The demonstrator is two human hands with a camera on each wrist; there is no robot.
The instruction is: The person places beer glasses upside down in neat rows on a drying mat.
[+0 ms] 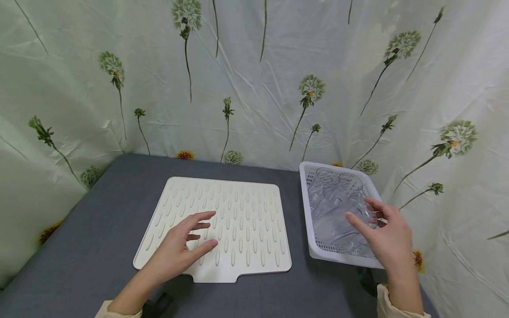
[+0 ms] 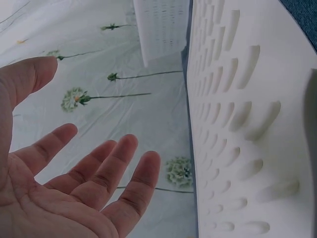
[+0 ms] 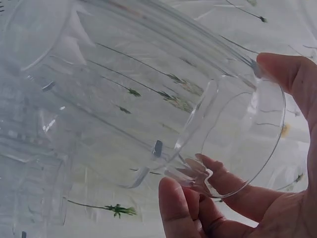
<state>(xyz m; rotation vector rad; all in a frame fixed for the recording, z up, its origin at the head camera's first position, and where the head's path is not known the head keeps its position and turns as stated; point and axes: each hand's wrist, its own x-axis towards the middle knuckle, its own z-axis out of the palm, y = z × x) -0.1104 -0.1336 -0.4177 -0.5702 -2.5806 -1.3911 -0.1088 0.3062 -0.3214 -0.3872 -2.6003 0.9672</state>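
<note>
My right hand (image 1: 385, 234) reaches over the near right part of a white plastic basket (image 1: 346, 257). Its thumb and fingers grip the rounded end of a clear, see-through wide-necked bottle (image 3: 218, 129), with the thumb on one side of the neck and fingers curled at the other. Other clear vessels (image 1: 330, 181) lie close together inside the basket. Over the near left part of a cream-white drying board (image 1: 254, 238) hovers my left hand (image 1: 179, 247), fingers spread and loosely bent, holding nothing. Rows of oval ridges cover the board.
A dark grey cloth (image 1: 91, 247) covers the table. Behind and around it hangs a pale curtain (image 1: 254, 88) printed with dandelions. The basket stands to the right of the board, near the curtain.
</note>
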